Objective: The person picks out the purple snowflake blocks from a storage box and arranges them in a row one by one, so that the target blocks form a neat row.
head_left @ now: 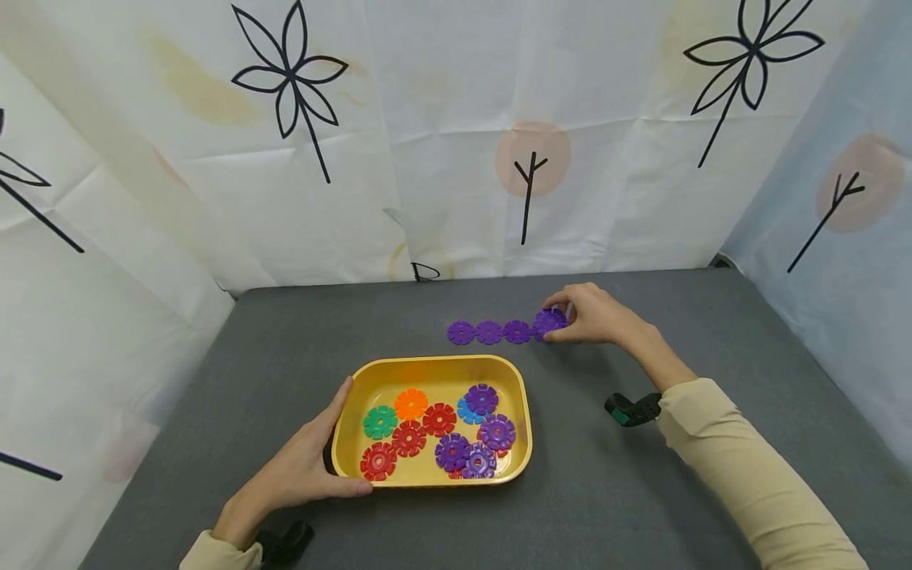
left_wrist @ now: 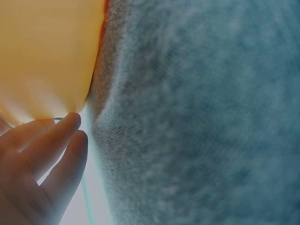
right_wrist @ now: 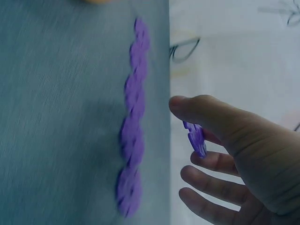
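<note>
Row of purple flower discs lies flat on the gray counter, beyond the yellow tray; the right wrist view shows five of them, edge to edge. The right hand is at the row's right end, its grip pinching one more purple disc between thumb and finger, raised over the row. The left hand has its grip around the near left corner of the yellow tray, thumb along the front and fingers against the left side. Inside the tray are a green disc, an orange disc, three red discs and four purple ones, with a blue disc partly covered and bits of red showing beneath. Black bands sit at both wrists, by beige sleeves. Behind hangs white cloth printed with leafy sprigs.
</note>
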A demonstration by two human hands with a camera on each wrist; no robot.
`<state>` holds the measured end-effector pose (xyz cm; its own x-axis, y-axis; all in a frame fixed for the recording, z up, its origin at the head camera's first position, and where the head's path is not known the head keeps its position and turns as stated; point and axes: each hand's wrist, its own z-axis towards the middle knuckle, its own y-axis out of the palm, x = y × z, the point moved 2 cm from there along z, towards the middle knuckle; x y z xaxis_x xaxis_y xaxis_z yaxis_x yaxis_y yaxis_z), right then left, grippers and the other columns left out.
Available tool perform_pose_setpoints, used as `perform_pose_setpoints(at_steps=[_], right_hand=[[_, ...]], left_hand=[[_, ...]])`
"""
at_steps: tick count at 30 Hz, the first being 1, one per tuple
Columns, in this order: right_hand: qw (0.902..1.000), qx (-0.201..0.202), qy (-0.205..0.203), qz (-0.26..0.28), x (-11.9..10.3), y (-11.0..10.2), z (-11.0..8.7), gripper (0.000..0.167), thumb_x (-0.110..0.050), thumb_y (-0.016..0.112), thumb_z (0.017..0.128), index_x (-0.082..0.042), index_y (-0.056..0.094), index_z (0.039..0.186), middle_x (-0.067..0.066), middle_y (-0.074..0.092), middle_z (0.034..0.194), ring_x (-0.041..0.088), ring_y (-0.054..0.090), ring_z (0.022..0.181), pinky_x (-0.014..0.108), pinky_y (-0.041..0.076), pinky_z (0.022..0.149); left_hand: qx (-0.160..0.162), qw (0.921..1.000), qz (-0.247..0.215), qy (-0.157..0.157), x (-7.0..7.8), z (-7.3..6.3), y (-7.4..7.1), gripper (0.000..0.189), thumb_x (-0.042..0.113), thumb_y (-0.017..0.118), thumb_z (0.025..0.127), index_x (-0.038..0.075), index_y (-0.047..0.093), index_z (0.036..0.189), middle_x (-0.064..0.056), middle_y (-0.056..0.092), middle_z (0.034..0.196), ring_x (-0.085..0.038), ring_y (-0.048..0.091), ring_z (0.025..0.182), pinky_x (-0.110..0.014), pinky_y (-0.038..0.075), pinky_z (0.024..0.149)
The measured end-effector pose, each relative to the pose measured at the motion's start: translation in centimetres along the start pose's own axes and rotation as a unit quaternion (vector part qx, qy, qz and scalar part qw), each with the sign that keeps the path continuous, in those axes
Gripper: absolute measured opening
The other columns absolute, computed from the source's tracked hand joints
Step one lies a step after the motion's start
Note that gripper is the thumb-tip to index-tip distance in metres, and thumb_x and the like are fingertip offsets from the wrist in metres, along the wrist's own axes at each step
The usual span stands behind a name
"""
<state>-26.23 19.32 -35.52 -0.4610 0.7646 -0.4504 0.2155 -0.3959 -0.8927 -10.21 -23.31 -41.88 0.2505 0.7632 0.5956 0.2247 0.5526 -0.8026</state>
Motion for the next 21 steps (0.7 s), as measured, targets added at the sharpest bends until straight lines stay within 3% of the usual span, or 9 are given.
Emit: perform_pose_setpoints(at_steps=[10, 16, 21], right_hand=[[0.9964, 0.014, 0.082, -0.017, 5.4, -0.6, -2.1, 0.051, -0.027, 0.083, 0.085, 0.006, 0.07, 0.123, 0.02, 0.069, 0.099, 0.021, 0.059, 0.078, 0.035, 0.048, 0.067], [0.9932, 0.009, 0.113, -0.026, 7.4, -0.6, -2.7, 0.054, -0.029, 0.082, 0.086, 0.008, 0.068, 0.123, 0.023, 0.068, 0.1, 0.025, 0.058, 0.084, 0.036, 0.047, 0.069], [0.991, 0.0, 0.132, -0.019, 8.2, -0.5, -2.8, 0.054, -0.028, 0.08, 0.087, 0.01, 0.067, 0.124, 0.012, 0.059, 0.081, 0.02, 0.047, 0.074, 0.032, 0.037, 0.064]], left_hand=[[-0.002, 1.0, -0.004, 0.007, -0.2, 0.0, 0.0, 0.137, 0.053, 0.091, 0.069, 0.023, -0.001, 0.166, -0.016, 0.038, 0.163, -0.031, 0.055, 0.133, -0.043, 0.053, 0.1], [-0.003, 0.9999, -0.01, 0.002, -0.4, 0.0, 0.0, 0.137, 0.053, 0.091, 0.068, 0.028, -0.002, 0.166, -0.014, 0.039, 0.163, -0.029, 0.055, 0.133, -0.04, 0.053, 0.1], [-0.004, 0.9999, -0.014, -0.006, -0.5, 0.0, -0.1, 0.138, 0.053, 0.091, 0.068, 0.025, 0.0, 0.166, -0.013, 0.039, 0.163, -0.026, 0.055, 0.132, -0.038, 0.053, 0.1]])
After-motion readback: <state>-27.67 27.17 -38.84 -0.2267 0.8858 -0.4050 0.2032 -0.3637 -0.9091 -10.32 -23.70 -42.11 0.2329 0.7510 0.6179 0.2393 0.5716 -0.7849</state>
